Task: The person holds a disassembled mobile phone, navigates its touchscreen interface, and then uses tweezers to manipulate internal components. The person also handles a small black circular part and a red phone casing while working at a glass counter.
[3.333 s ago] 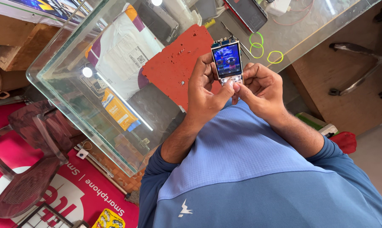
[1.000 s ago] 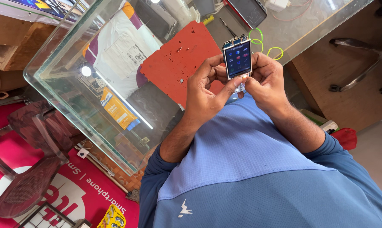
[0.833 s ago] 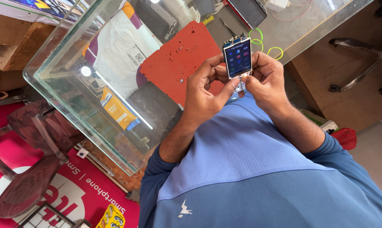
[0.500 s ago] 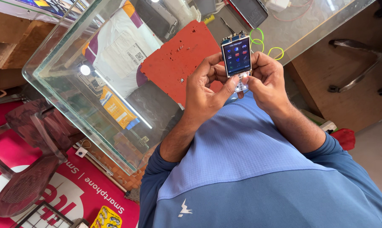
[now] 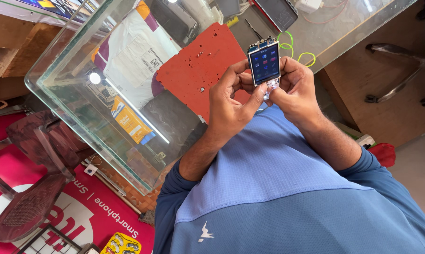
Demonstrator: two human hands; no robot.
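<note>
Both hands are gripping a small, bare keypad phone with a lit blue screen [image 5: 264, 63] above the near edge of the counter: the left hand [image 5: 231, 101] and the right hand [image 5: 295, 87] are closing around its lower half, with thumbs meeting on the pale keypad. The phone's long axis is running almost straight up the view, its top end pointing away from the person's blue-shirted chest and its screen facing up toward the camera. Beneath it a thick clear glass counter top [image 5: 76, 101] is carrying a red rectangular work mat [image 5: 198, 70], looped yellow-green wires [image 5: 292, 44] and a dark tablet [image 5: 280, 11], while a maroon plastic chair [image 5: 34, 188] is standing on the red printed floor mat [image 5: 88, 214] to the left.
</note>
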